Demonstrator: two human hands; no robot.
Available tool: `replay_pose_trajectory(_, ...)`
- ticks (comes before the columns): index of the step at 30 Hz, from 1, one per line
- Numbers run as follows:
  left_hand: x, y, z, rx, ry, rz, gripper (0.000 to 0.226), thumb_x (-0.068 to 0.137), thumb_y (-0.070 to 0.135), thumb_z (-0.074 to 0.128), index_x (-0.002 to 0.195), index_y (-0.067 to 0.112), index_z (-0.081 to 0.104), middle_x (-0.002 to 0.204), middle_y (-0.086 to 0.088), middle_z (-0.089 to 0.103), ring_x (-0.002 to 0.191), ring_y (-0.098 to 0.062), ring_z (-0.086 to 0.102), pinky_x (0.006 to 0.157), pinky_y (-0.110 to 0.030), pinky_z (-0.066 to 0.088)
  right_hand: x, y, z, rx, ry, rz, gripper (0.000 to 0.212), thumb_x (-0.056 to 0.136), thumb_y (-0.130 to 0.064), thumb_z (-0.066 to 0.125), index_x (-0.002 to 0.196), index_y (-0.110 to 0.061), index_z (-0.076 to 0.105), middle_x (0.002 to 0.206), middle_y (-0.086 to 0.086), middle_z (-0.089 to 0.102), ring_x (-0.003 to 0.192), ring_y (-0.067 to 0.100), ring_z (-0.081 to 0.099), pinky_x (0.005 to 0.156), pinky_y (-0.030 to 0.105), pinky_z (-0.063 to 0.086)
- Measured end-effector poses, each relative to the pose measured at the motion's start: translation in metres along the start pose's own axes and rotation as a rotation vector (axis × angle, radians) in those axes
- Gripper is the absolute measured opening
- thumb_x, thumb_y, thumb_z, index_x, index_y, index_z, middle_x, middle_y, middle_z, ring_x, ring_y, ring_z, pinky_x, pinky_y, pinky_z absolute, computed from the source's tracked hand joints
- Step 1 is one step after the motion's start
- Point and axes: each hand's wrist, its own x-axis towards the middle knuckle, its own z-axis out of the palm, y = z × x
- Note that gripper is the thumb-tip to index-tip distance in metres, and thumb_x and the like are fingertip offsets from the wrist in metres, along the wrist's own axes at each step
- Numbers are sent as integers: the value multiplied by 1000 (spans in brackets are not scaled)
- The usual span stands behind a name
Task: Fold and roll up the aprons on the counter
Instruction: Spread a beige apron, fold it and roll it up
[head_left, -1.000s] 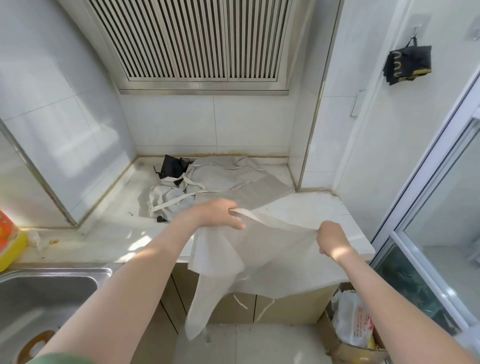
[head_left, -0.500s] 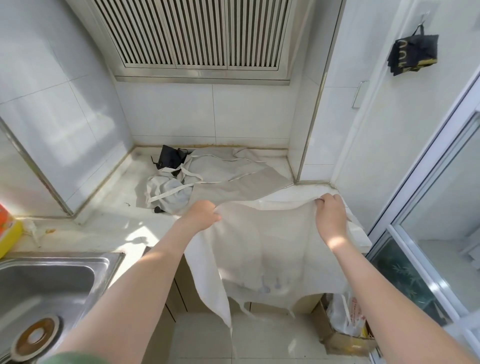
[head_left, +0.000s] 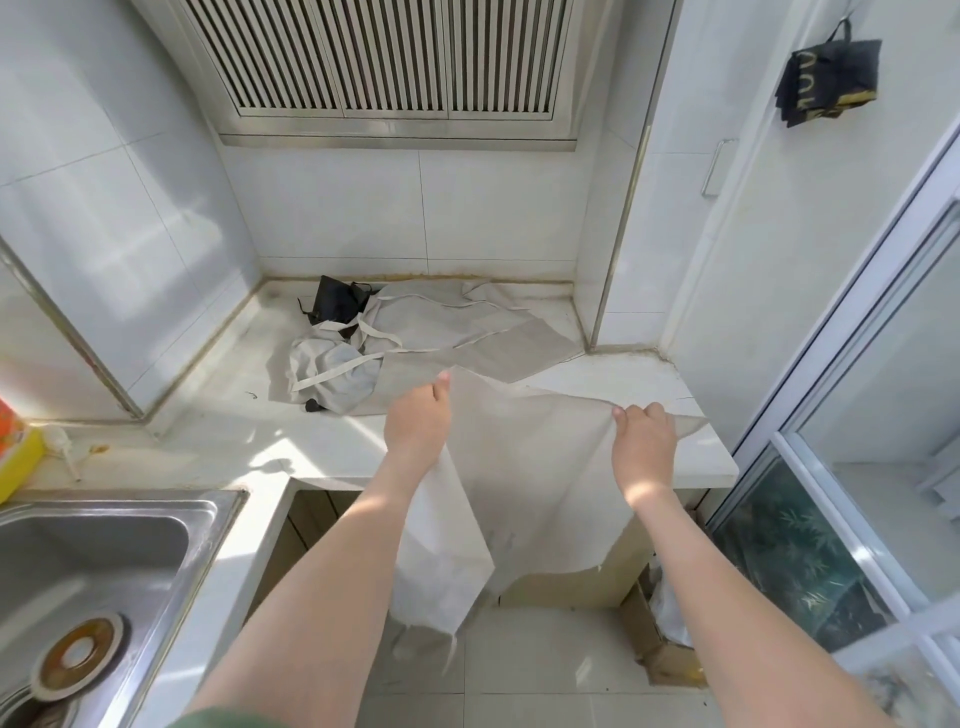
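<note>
A pale beige apron (head_left: 530, 467) hangs stretched between my hands over the front edge of the white counter (head_left: 260, 441). My left hand (head_left: 418, 421) pinches its upper left edge, and my right hand (head_left: 644, 436) grips the upper right edge. The apron's lower part drapes past the counter front toward the floor. Further back on the counter lie another beige apron (head_left: 467, 332) spread flat, a crumpled light grey apron (head_left: 332, 371) with pale straps, and a black cloth (head_left: 337, 301) in the back corner.
A steel sink (head_left: 104, 561) sits at the lower left, with a yellow box (head_left: 15, 457) beside it. Tiled walls enclose the counter's back and left. A black bag (head_left: 828, 78) hangs on the right wall. A cardboard box (head_left: 670, 644) stands on the floor below, beside a glass door (head_left: 857, 467).
Both hands have carried the apron up and forward, from a bunched hold at the counter front to a spread hold over the counter. The left hand now sits further back than the right.
</note>
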Motion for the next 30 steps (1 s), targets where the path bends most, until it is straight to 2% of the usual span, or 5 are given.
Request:
replay_pose_trajectory(8,-3,-20,-6,102,-656,-121,9,79,17,56,85,14,49,88,-2,53,78,-20,52,65,-28,39,-6,6,4,75,39,121,39,104,-18,33,97,6,63,101,25,55,103,38,46,92,38,31)
replay_pose_trajectory(16,-34,-59,18,295,-270,-302,11,91,9,47,82,9,52,104,-12,62,94,-30,56,72,-29,40,-25,6,5,228,117,305,42,104,-23,31,107,6,61,108,22,51,106,34,44,93,36,30)
replay_pose_trajectory(22,-44,-49,16,565,-294,-366,32,94,11,39,121,6,55,134,-16,42,125,-30,39,98,-31,37,-33,17,3,183,120,266,39,104,-21,32,103,4,62,99,22,55,102,35,46,93,35,30)
replay_pose_trajectory(27,-37,-41,-3,205,-371,-468,34,92,-4,42,60,7,43,54,-2,49,60,-17,50,54,-21,40,-35,16,2,264,155,136,33,102,-19,40,81,0,59,85,12,44,91,30,45,84,36,36)
replay_pose_trajectory(30,-31,-32,-7,-277,-366,-792,33,95,-1,45,63,5,42,44,-10,50,42,-23,49,35,-22,40,-41,19,0,258,189,55,31,100,-15,44,76,-1,57,82,7,42,87,26,40,79,32,34)
